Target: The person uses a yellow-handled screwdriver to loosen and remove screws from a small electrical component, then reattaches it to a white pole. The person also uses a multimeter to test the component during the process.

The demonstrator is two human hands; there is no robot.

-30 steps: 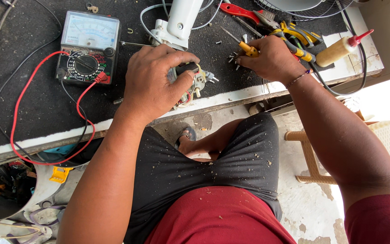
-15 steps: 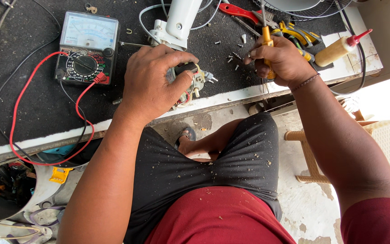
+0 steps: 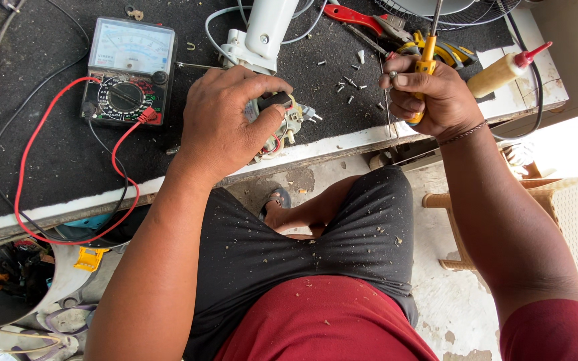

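Observation:
My left hand (image 3: 225, 117) grips a small switch assembly (image 3: 287, 120) with metal terminals and coloured wires, held at the front edge of the black-topped workbench (image 3: 48, 160). My right hand (image 3: 429, 97) is closed around a yellow-handled screwdriver (image 3: 426, 63), shaft pointing up and away, to the right of the assembly and apart from it. Several loose screws (image 3: 349, 83) lie on the bench between the two hands. A white plastic fan column (image 3: 262, 33) stands just behind my left hand.
An analog multimeter (image 3: 128, 70) with red and black leads (image 3: 28, 167) sits at the left. Red-handled pliers (image 3: 362, 19), yellow-handled tools (image 3: 456, 50) and a tan bottle with a red nozzle (image 3: 506, 70) lie at the right. A woven stool (image 3: 570, 220) stands by my right leg.
My right hand picked the yellow-handled screwdriver up off the tool pile and raised it upright, drawing it back toward the bench edge. My left hand kept its grip on the switch assembly.

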